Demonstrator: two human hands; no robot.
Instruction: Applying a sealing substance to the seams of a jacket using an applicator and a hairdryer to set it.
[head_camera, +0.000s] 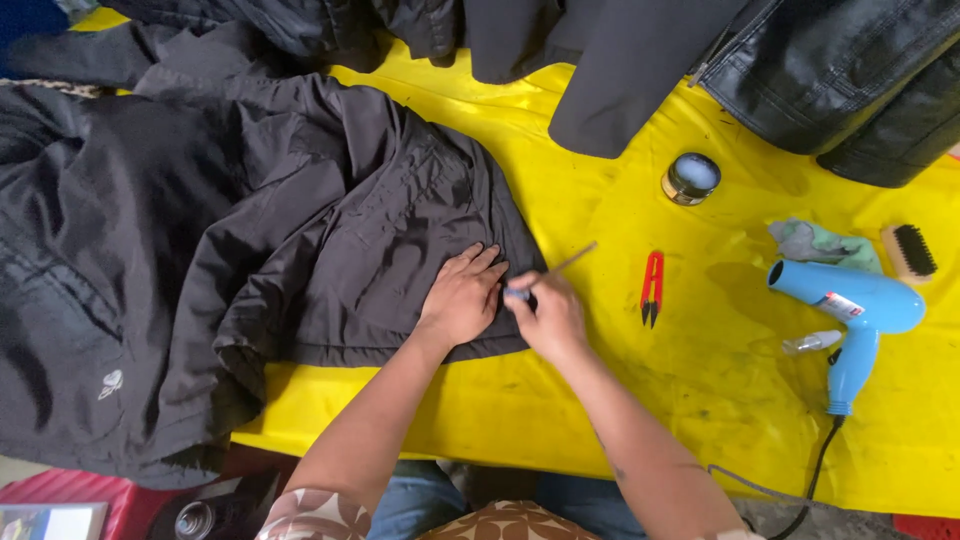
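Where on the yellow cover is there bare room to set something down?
Bare yellow cover lies along the near edge, between the dark jacket hem and the blue hair dryer; another patch sits between the jacket and the round tin. Crowded: the right side, around the dryer, red snips, cloth and brush.

Seen from above: two bare forearms, the left hand (462, 297) and right hand (549, 318) without gloves or rings. Short sleeves in a brown-and-cream leaf print show near the lower edge, above blue denim jeans.
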